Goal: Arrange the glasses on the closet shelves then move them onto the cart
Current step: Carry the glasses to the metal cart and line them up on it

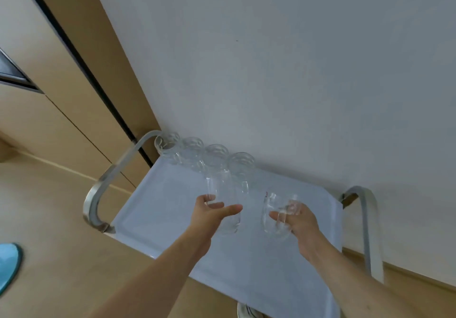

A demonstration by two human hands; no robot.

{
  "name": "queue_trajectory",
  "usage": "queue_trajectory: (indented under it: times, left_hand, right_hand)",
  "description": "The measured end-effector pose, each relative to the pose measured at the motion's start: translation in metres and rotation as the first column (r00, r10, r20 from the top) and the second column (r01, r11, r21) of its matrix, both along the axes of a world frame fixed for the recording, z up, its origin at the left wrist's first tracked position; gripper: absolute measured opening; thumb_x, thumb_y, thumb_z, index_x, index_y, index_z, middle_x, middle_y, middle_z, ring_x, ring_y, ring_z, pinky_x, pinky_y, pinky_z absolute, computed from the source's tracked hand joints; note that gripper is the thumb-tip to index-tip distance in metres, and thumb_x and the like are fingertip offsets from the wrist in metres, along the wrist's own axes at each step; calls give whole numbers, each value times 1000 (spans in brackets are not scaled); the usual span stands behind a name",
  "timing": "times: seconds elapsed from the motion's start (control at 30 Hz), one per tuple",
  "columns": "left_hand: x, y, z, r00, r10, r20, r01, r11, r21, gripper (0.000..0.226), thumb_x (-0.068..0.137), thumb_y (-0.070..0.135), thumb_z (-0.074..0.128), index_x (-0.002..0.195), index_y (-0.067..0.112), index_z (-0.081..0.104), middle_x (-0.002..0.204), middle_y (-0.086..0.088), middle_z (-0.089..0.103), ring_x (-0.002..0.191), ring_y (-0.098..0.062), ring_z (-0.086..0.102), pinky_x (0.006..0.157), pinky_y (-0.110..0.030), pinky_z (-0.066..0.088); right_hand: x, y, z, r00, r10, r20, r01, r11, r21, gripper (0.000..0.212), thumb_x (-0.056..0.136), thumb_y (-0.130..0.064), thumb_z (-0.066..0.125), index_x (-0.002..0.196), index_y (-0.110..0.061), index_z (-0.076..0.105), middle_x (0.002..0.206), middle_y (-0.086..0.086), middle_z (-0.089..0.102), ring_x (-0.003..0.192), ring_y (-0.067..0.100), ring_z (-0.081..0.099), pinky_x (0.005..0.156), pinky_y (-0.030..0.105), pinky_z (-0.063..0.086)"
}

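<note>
Left hand grips tall glass, right hand grips short glass; both above cart, likely extending far-edge row.

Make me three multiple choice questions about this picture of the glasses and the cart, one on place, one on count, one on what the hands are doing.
1. Where does the row of glasses stand on the cart tray?
A. along the edge by the wall
B. in the middle
C. on the floor

2. How many glasses stand in that row?
A. two
B. four
C. six

3. What are the hands doing?
A. both lie flat on the tray
B. only the left hand holds a glass
C. each holds one glass

Answers:
1. A, the row lines the tray's far edge against the wall.
2. B, four rims show.
3. C, the left hand and the right hand each grip a clear glass above the tray.
</note>
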State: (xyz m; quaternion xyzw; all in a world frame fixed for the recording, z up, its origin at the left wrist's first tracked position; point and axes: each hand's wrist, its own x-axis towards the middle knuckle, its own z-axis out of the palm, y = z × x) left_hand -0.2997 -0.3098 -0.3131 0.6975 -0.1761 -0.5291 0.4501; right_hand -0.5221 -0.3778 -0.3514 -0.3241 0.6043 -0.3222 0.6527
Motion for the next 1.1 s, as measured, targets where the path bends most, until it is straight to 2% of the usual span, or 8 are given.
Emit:
queue_trajectory:
  times: [0.1,0.2,0.3,0.43,0.63,0.73,0.9,1.1]
  left_hand:
    - [2,-16,-16,1000,-13,21,13,1000,19,101,41,30,99,126,21,45,123,0,62,112,-16,62,94,-37,48]
    - [3,-29,-32,997,-43,61,42,999,26,93,52,19,101,125,24,45,123,1,62,118,-16,57,96,-38,48]
    - [2,-38,-44,995,-54,89,50,998,42,96,44,28,100,122,28,44,124,3,62,119,-14,57,98,-40,50]
    - [0,-44,-56,989,-87,116,85,996,29,89,47,24,100,117,31,46,125,4,59,117,-13,58,84,-28,50]
    - [2,-58,-71,975,-129,180,126,992,31,84,49,16,101,111,34,48,120,4,59,115,-7,59,97,-28,50]
    - [5,-60,-75,964,-166,208,165,986,20,80,54,14,100,112,35,48,118,10,59,108,1,58,81,-12,47]
    - [12,-63,-77,940,-202,276,201,979,33,83,45,30,97,110,46,47,119,20,59,108,-13,60,90,-33,54]
    - [17,-70,-77,911,-258,323,256,965,50,83,48,28,96,114,44,46,120,22,58,106,-12,58,88,-34,54]
  right_hand:
    - [2,-19,-21,992,48,-117,-59,994,-92,64,59,-1,94,110,-21,60,104,-7,65,91,10,65,70,21,50]
    - [6,-34,-44,975,49,-215,-82,985,-150,97,49,-9,100,132,-23,53,121,-10,61,114,16,61,98,34,51]
    - [12,-46,-55,962,65,-267,-116,977,-180,112,42,-21,103,140,-28,49,132,-10,59,121,14,59,106,38,47]
    - [16,-59,-64,951,71,-300,-147,960,-239,107,44,-13,102,136,-31,51,134,-9,60,123,12,58,106,31,45]
    - [19,-77,-72,942,125,-311,-220,931,-292,100,44,-12,102,122,-49,51,121,-31,57,114,-3,57,99,21,43]
    - [21,-87,-75,933,140,-332,-250,916,-315,102,45,-12,102,123,-51,49,121,-33,57,114,-5,56,98,20,42]
    - [22,-99,-82,931,119,-346,-238,915,-325,102,43,-16,103,123,-49,47,120,-24,63,112,-2,60,96,24,49]
    - [18,-108,-90,917,100,-385,-259,885,-387,108,41,-23,104,136,-35,53,130,-8,61,119,6,59,102,28,48]
